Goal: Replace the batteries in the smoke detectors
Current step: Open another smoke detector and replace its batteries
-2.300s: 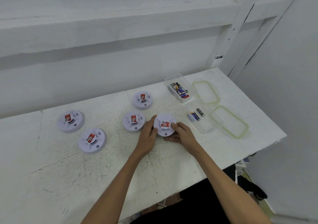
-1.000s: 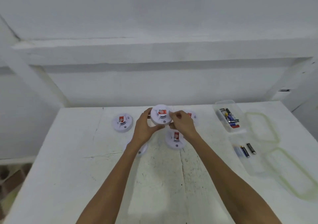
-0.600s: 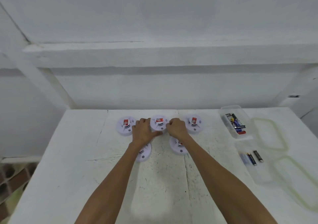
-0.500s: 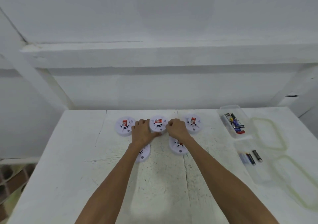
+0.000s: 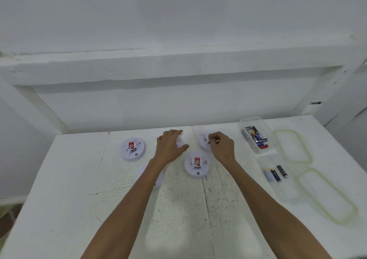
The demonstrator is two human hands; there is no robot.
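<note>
Batteries sit in far box (3 in near box).

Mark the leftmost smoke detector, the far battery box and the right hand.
leftmost smoke detector (image 5: 132,149): head view, middle of its top face.
far battery box (image 5: 256,121): head view, bare clear rear wall.
right hand (image 5: 222,148): head view, back of the hand.

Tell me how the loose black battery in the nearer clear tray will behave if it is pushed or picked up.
The black battery is a small cylinder lying on its side, so it will probably roll if nudged sideways, though the wall of the clear tray should stop it. It looks rigid, and its smooth casing may be slippery to pinch.
</note>
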